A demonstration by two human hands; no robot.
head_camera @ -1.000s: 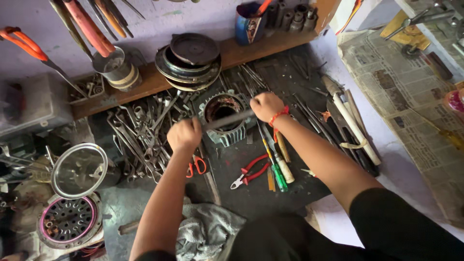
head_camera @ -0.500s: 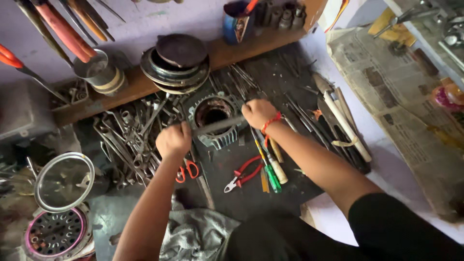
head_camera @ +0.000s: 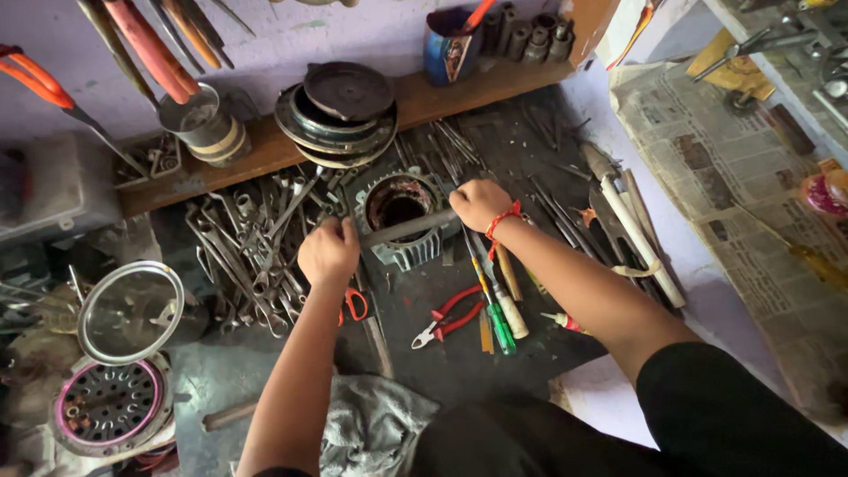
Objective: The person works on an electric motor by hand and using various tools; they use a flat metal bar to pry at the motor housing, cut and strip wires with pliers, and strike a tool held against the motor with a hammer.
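Workbench (head_camera: 495, 371) first: your dark mat is crowded, with wrenches (head_camera: 247, 247) heaped toward its left edge and screwdrivers (head_camera: 495, 300) on the right. Near its back edge sits the finned motor housing (head_camera: 402, 221), bore up. You hold a metal bar (head_camera: 411, 227) across its rim, apparently for leverage: your left hand (head_camera: 329, 252) is fisted on one end, your right hand (head_camera: 480, 203) closed over the other. Red pliers (head_camera: 446, 316) lie nearby.

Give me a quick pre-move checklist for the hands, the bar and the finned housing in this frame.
1. Left hand closed on the metal bar: ok.
2. Right hand on the bar's other end: ok.
3. Bar lies across the finned motor housing: ok.
4. Housing seated flat on the mat: cannot tell.
5. Space around housing free: not ok, spanners and red pliers lie close.
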